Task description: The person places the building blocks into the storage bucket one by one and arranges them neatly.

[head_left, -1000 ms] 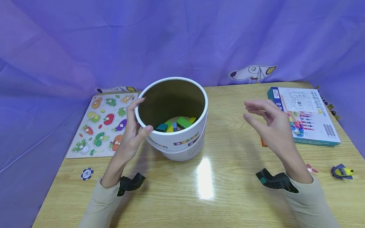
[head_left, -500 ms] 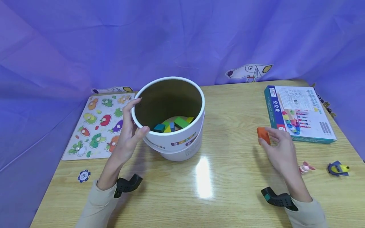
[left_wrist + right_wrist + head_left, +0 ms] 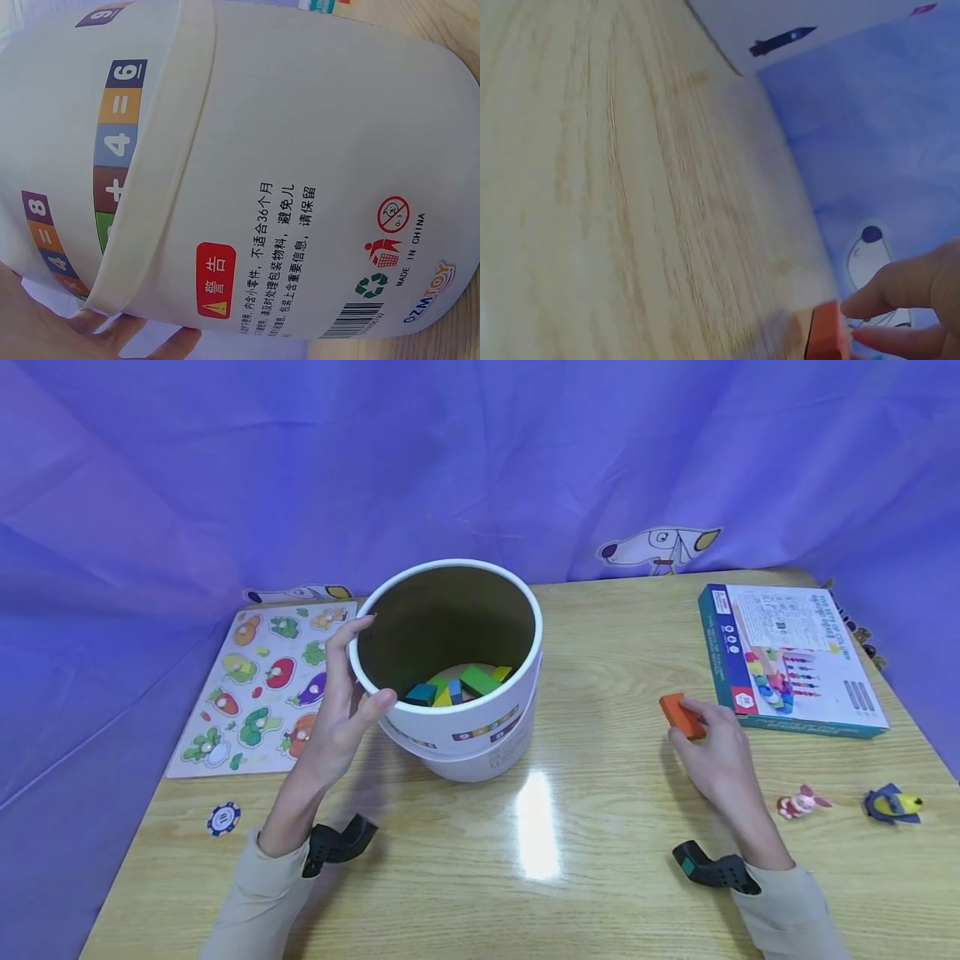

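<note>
A white bucket (image 3: 450,724) with number stickers stands left of the middle, tilted slightly. Several coloured blocks (image 3: 478,680) lie at its bottom: green, teal, yellow and blue. My left hand (image 3: 330,743) holds the bucket's near-left rim, thumb on the front and fingers spread along the side. The left wrist view shows the printed bucket wall (image 3: 262,112) filling most of the frame. At the right, my right hand (image 3: 717,754) pinches an orange block (image 3: 677,713) between thumb and fingers, low over the table. In the right wrist view the orange block (image 3: 826,331) shows at the bottom edge.
A vegetable puzzle board (image 3: 258,672) lies behind my left arm, a poker chip (image 3: 223,818) in front of it. A toy box (image 3: 798,660) lies at the back right. A pink figure (image 3: 802,802) and a yellow-and-blue figure (image 3: 892,804) sit right of my right arm.
My right hand has come down to the orange block, pinched it and shifted it slightly left, away from the toy box. My left hand stays on the bucket rim.
</note>
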A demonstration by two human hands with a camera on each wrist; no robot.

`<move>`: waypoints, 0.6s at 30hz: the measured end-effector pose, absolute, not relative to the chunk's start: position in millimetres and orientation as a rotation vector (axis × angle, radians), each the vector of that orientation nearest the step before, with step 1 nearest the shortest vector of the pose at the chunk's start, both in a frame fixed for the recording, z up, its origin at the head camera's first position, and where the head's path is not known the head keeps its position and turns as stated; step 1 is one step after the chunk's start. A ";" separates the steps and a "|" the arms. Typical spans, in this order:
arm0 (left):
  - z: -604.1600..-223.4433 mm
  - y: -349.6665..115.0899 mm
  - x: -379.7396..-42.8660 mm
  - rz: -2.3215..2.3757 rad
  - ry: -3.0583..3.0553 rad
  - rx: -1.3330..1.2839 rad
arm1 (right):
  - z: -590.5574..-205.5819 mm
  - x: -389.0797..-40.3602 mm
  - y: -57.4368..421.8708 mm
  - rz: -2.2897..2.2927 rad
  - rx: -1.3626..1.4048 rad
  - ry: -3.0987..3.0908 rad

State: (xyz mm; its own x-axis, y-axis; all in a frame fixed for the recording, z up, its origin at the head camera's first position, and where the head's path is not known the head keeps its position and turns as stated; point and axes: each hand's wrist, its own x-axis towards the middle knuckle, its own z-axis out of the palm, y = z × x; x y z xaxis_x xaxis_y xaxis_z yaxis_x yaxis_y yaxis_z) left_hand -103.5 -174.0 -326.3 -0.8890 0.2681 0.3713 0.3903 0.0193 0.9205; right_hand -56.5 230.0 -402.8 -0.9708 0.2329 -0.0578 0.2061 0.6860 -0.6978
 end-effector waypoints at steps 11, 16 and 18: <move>-326.5 -172.9 -104.1 -2.019 -2.180 -0.698 | -413.2 -69.5 230.3 1.230 -0.287 -2.838; -326.3 -173.7 -103.9 -2.015 -2.184 -0.689 | -410.1 -75.2 232.5 1.369 -0.338 -2.803; -326.1 -174.1 -103.7 -2.011 -2.190 -0.686 | -402.2 -78.1 230.8 1.419 -0.341 -2.770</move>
State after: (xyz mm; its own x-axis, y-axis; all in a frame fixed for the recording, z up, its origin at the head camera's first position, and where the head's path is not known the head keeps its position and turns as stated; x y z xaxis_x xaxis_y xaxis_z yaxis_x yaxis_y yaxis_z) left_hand -103.7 -174.1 -326.1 -0.8949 0.2627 0.3607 0.3817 0.0319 0.9238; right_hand -78.1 230.8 -402.2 -0.9762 0.1978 -0.0895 0.1882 0.5656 -0.8029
